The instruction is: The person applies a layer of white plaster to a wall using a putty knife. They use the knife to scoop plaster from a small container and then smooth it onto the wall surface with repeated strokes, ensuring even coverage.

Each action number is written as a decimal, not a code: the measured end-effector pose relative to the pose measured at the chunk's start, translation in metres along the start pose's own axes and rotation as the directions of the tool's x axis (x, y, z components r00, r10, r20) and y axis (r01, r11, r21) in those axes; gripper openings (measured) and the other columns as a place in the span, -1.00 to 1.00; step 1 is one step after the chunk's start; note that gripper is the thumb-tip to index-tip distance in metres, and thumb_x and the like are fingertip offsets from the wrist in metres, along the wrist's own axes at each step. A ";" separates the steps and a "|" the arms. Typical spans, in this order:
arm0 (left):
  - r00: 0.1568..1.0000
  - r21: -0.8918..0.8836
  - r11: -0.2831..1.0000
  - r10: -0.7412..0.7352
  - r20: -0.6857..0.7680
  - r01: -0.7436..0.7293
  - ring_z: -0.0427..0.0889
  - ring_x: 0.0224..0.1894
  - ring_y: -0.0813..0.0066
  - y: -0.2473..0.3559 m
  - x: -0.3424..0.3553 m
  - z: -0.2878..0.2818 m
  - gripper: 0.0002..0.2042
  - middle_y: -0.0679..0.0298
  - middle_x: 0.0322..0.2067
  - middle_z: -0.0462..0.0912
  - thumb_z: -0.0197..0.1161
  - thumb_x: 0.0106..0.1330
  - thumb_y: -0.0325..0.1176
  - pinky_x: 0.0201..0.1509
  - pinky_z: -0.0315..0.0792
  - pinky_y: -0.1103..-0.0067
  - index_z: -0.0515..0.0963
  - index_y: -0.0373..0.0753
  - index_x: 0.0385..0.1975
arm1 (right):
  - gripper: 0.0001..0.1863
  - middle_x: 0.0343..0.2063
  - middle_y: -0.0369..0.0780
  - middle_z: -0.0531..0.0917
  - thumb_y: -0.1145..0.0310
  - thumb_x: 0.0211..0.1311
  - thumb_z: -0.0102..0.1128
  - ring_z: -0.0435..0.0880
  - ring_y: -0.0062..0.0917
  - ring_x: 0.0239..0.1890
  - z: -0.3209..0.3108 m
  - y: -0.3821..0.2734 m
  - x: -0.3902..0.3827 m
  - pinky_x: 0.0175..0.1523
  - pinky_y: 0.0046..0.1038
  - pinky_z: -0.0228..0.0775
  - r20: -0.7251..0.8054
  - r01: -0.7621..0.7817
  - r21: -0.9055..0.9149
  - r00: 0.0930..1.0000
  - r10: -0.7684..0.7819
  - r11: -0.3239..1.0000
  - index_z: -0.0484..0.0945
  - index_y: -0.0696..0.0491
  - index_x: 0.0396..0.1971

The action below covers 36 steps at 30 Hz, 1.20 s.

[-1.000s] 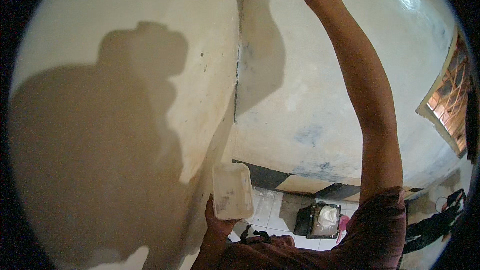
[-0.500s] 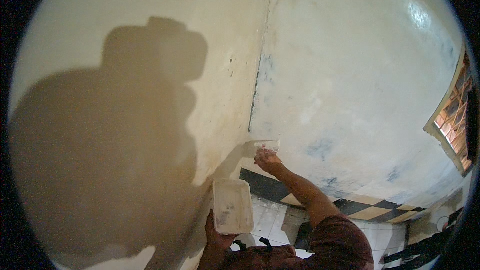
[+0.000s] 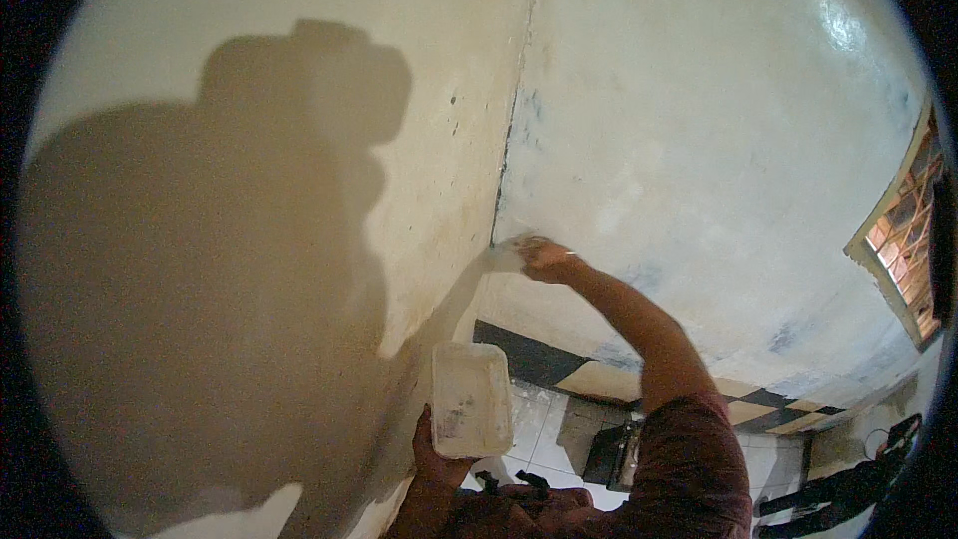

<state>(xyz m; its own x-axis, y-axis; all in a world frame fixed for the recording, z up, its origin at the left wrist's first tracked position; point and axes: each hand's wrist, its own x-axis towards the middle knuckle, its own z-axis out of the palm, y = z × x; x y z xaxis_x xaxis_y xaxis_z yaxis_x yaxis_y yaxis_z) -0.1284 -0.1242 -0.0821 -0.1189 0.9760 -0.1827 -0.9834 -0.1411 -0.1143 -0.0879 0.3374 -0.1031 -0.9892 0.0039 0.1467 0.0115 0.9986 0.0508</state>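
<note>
The left hand (image 3: pixel 441 466) holds a white tub (image 3: pixel 471 397) low down, in front of the body. Its thumb goes up the tub's left side and the rest of the hand is at the near end, so the grip is closed on it. We can see inside the tub, and there are grey smears in it.

The right hand (image 3: pixel 547 261) is higher up, at the right wall (image 3: pixel 689 110), close to the corner. Its fingers curl in around a scraper (image 3: pixel 507 258). The scraper is pale and blurry, and it points left at the corner. I cannot tell if its edge presses on the wall.

A dark line (image 3: pixel 505 155) runs down the corner and ends just by the scraper. A big shadow (image 3: pixel 279 289) lies on the left wall (image 3: pixel 170 30). Under the right wall is a row of black and tan tiles (image 3: pixel 529 351), then the white floor (image 3: pixel 527 429). A black box (image 3: pixel 603 455) is partly hidden by the right sleeve (image 3: pixel 694 449).
</note>
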 end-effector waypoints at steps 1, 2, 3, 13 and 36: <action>0.999 0.022 0.999 0.038 -0.003 -0.038 0.44 0.13 -0.04 0.004 -0.004 -0.002 -0.41 0.05 0.10 0.44 -0.04 0.30 0.11 0.08 0.39 -0.10 0.30 -0.16 0.21 | -0.54 0.09 0.05 0.46 0.35 0.13 0.03 0.39 -0.14 0.18 -0.007 0.000 -0.020 0.32 -0.19 0.17 0.013 -0.021 0.044 1.000 0.020 0.999 0.43 0.21 0.04; 0.997 0.043 0.996 0.079 -0.006 -0.079 0.44 0.13 -0.04 0.008 -0.008 -0.006 -0.41 0.05 0.10 0.43 -0.04 0.31 0.10 0.08 0.39 -0.09 0.30 -0.16 0.21 | -0.48 0.14 0.02 0.43 0.34 0.14 0.02 0.36 -0.16 0.23 -0.020 -0.004 -0.041 0.36 -0.20 0.11 0.028 -0.038 0.089 0.999 0.036 0.995 0.36 0.21 0.12; 0.994 0.063 0.992 0.109 0.003 -0.109 0.44 0.13 -0.04 0.011 -0.009 -0.007 -0.42 0.05 0.11 0.43 -0.05 0.31 0.10 0.09 0.39 -0.09 0.30 -0.16 0.21 | -0.44 0.05 0.05 0.47 0.34 0.08 0.07 0.41 -0.12 0.16 -0.034 -0.009 -0.064 0.30 -0.19 0.18 0.087 -0.109 0.047 0.991 0.104 0.993 0.33 0.26 0.11; 0.993 0.081 0.991 0.106 -0.051 -0.102 0.48 0.09 -0.04 0.002 -0.018 0.006 -0.44 0.08 0.08 0.45 -0.09 0.34 0.08 0.08 0.40 -0.06 0.30 -0.18 0.21 | -0.58 -0.09 0.15 0.48 0.26 0.09 0.10 0.46 -0.05 0.06 -0.021 -0.056 -0.055 0.21 -0.11 0.27 0.099 -0.017 0.045 0.995 0.012 0.999 0.44 0.31 -0.18; 0.987 0.201 0.966 -0.157 -0.028 0.160 0.42 0.16 -0.06 -0.056 0.027 -0.002 -0.38 0.09 0.15 0.39 -0.05 0.28 0.14 0.07 0.39 -0.11 0.25 -0.10 0.26 | -0.57 0.01 -0.03 0.51 0.22 0.19 0.13 0.44 -0.15 0.13 -0.034 -0.053 -0.348 0.28 -0.19 0.25 0.122 -0.196 -0.098 0.971 0.208 0.976 0.45 0.18 -0.03</action>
<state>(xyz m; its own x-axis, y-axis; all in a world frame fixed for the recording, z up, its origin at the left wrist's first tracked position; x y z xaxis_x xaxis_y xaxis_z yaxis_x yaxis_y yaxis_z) -0.0766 -0.0908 -0.0825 0.0414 0.9809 -0.1898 -0.9970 0.0531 0.0568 0.2604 0.2813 -0.1231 -0.9755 0.2175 0.0321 0.2198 0.9684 0.1180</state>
